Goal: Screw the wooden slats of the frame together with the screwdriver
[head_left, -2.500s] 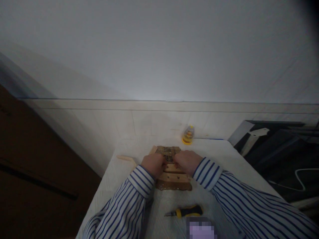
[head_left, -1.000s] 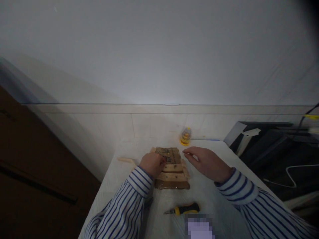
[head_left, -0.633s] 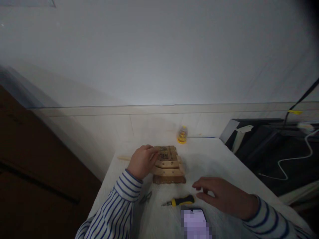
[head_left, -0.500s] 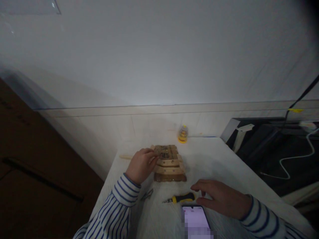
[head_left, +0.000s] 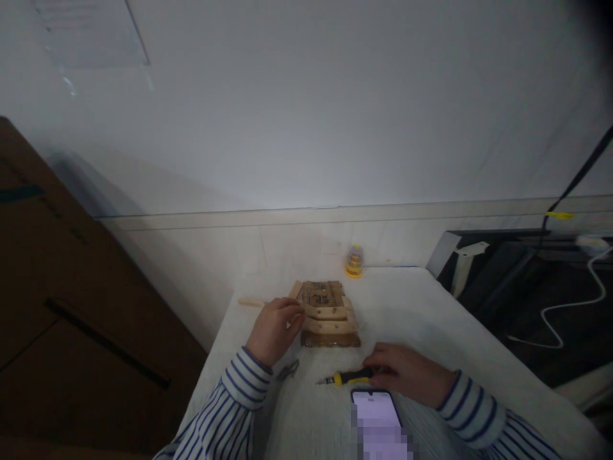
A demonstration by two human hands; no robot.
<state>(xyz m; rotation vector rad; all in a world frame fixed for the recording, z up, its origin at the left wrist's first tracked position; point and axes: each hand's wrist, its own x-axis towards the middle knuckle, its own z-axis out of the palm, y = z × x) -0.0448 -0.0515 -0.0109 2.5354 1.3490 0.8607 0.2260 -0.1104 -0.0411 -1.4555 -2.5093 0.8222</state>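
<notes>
A small light wooden piece (head_left: 330, 313) with several screws or holes along its strips rests on a brown packet with dark print (head_left: 322, 294), in the middle of the table. My left hand (head_left: 275, 329) is at its left edge, thumb and fingertips pinched together; what they hold, if anything, is too small to make out. A yellow and black screwdriver (head_left: 352, 376) lies on the table, its metal tip pointing left. My right hand (head_left: 407, 372) has its thumb and fingers closed round the end of the handle.
A phone (head_left: 377, 415) with a lit screen lies in front of the screwdriver. A small metal tool (head_left: 288, 369) is near my left wrist. At the back stands a yellow-based clear bit holder (head_left: 354, 262). A light wooden stick (head_left: 251, 301) lies at left.
My right hand has moved left and closed on the end of the screwdriver handle. My left hand stays at the wooden piece. The camera view has shifted slightly.
</notes>
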